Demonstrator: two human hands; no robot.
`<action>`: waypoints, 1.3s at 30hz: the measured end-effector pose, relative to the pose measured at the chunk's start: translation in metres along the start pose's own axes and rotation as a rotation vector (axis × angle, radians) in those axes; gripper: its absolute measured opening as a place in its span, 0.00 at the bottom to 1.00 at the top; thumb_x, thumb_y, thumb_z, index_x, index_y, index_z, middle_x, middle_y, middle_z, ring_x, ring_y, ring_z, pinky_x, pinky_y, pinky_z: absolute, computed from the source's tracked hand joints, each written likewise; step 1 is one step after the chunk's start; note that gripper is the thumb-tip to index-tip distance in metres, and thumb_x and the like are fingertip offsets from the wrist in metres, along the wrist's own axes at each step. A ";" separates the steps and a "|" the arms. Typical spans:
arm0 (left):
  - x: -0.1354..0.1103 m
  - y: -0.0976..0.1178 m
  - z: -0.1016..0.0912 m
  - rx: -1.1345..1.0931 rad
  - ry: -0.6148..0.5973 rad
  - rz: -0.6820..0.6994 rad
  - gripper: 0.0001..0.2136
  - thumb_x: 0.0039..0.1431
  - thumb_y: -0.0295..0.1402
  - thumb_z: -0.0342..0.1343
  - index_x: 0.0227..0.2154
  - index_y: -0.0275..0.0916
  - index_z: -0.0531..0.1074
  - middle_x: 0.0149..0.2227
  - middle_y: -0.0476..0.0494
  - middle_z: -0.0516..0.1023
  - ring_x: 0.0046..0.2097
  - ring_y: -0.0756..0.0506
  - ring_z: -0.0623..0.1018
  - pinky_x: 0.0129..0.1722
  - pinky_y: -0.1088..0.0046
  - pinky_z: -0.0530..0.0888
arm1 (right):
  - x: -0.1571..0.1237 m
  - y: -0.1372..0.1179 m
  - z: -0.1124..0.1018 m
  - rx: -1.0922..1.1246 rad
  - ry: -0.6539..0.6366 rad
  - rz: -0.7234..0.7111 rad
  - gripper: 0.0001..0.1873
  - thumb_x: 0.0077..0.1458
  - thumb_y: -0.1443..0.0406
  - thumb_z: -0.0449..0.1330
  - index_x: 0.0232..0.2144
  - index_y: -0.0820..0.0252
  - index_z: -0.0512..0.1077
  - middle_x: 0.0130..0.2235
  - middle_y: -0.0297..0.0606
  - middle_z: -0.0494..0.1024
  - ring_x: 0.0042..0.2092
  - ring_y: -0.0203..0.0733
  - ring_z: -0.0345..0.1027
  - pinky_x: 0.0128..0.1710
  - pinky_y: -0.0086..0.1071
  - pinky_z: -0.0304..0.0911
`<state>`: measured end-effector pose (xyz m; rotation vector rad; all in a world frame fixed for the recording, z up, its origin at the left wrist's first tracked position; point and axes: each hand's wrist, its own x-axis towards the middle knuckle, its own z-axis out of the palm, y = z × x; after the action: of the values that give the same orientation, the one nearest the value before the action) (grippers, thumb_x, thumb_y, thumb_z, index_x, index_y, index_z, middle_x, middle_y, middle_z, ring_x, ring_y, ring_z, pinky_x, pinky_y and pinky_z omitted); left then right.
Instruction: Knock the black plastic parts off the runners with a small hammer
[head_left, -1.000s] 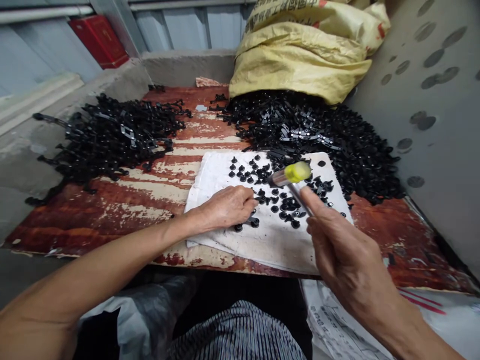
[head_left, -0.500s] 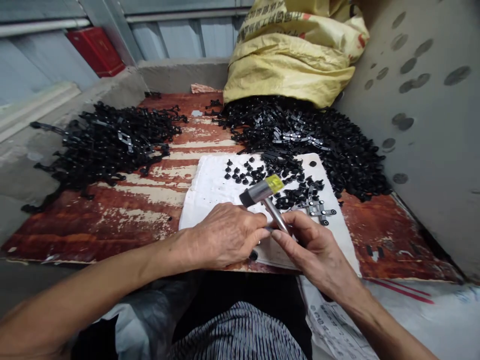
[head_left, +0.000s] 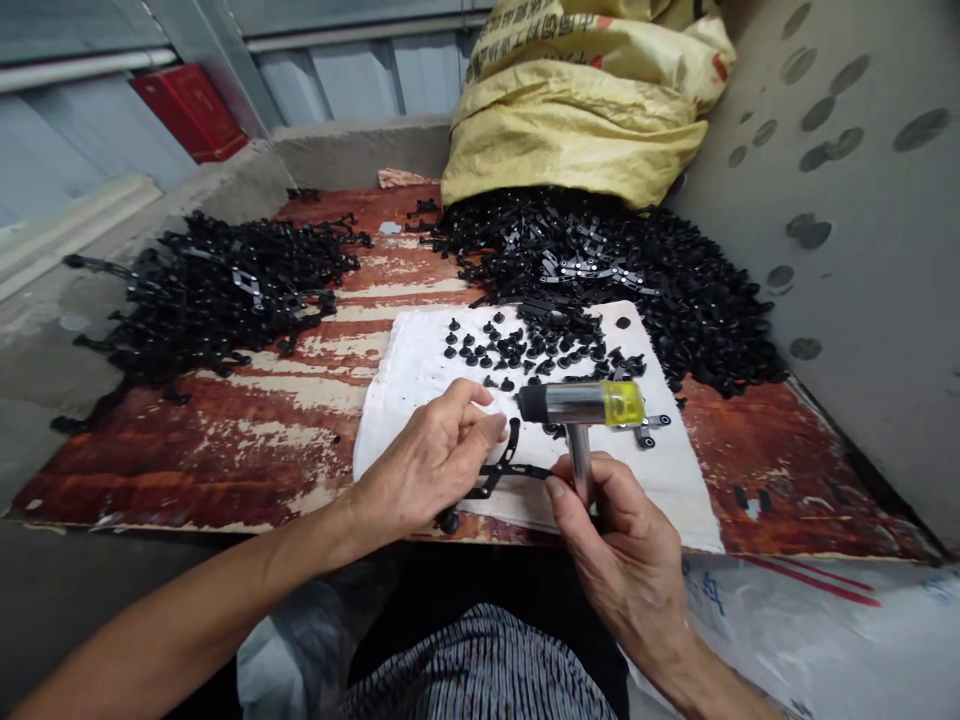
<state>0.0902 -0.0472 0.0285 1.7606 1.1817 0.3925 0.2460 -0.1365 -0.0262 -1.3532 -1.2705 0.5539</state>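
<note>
My left hand [head_left: 431, 462] pinches a black cross-shaped plastic part [head_left: 504, 466] over the near edge of a white cloth [head_left: 420, 375]. My right hand [head_left: 611, 540] grips the metal handle of a small hammer [head_left: 581, 405], whose head has a yellow end and a black end and hovers just above that part. Several small black caps [head_left: 510, 345] lie loose on the cloth beyond the hammer.
The cloth rests on a worn red board [head_left: 247, 440]. A heap of linked black parts [head_left: 214, 285] lies at the left, a bigger heap [head_left: 645, 275] spills from a yellow sack [head_left: 577, 120] at the back right. A grey wall [head_left: 847, 260] stands at right; printed paper [head_left: 787, 640] lies near right.
My left hand lifted the black cross part off the cloth and opened its grip around it. The hammer swung from tilted left to level, with its yellow end now pointing right.
</note>
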 end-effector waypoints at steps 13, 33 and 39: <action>0.028 -0.008 0.003 0.053 -0.233 0.086 0.12 0.63 0.33 0.47 0.24 0.38 0.65 0.20 0.55 0.65 0.21 0.55 0.59 0.21 0.78 0.56 | -0.008 0.016 -0.022 0.079 0.083 0.143 0.04 0.60 0.64 0.60 0.38 0.54 0.74 0.28 0.31 0.72 0.20 0.32 0.58 0.16 0.27 0.55; 0.042 -0.011 0.001 0.132 -0.236 0.126 0.11 0.61 0.35 0.49 0.24 0.38 0.65 0.20 0.55 0.65 0.22 0.54 0.58 0.23 0.77 0.56 | -0.007 0.023 -0.030 0.329 0.160 0.400 0.11 0.57 0.56 0.65 0.38 0.56 0.72 0.22 0.26 0.67 0.16 0.30 0.56 0.11 0.24 0.54; 0.042 -0.009 0.001 0.138 -0.241 0.126 0.11 0.61 0.36 0.48 0.24 0.38 0.65 0.20 0.55 0.64 0.22 0.54 0.57 0.23 0.76 0.55 | -0.006 0.025 -0.030 0.341 0.153 0.399 0.11 0.57 0.57 0.64 0.38 0.55 0.72 0.22 0.25 0.66 0.17 0.31 0.57 0.11 0.24 0.54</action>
<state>0.1059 -0.0109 0.0108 1.9473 0.9484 0.1687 0.2794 -0.1486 -0.0434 -1.3319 -0.7414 0.8811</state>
